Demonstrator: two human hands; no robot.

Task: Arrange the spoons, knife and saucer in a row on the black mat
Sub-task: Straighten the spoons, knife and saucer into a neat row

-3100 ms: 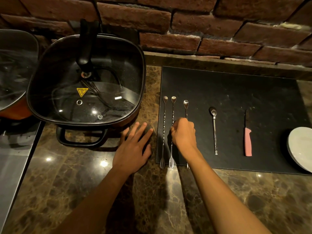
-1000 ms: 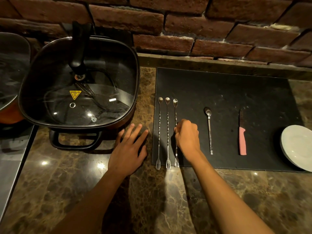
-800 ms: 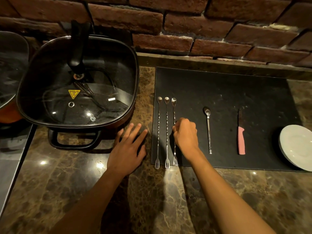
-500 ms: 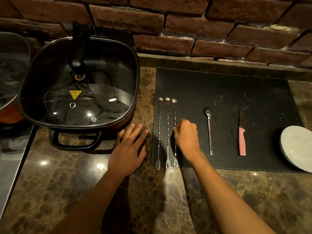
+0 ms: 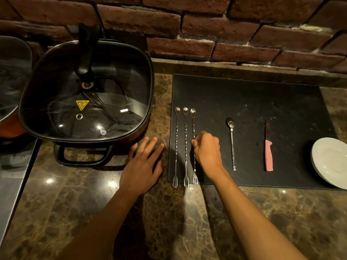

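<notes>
We see the right hand (image 5: 206, 149) pinching the third long spoon (image 5: 193, 126) at mid-shaft, near the black mat's (image 5: 244, 98) left edge. Just left of it lie 2 more long spoons (image 5: 181, 147), parallel, fork ends overhanging the mat's front edge. The left hand (image 5: 140, 166) rests spread flat on the bench (image 5: 187, 222) beside the mat. Rightward sit a short spoon (image 5: 232, 143), a pink-handled knife (image 5: 268, 152) and a white saucer (image 5: 330, 162) at the mat's right edge

Third long spoon (image 5: 193, 128) shifted left beside other two by right hand (image 5: 206, 150).
</notes>
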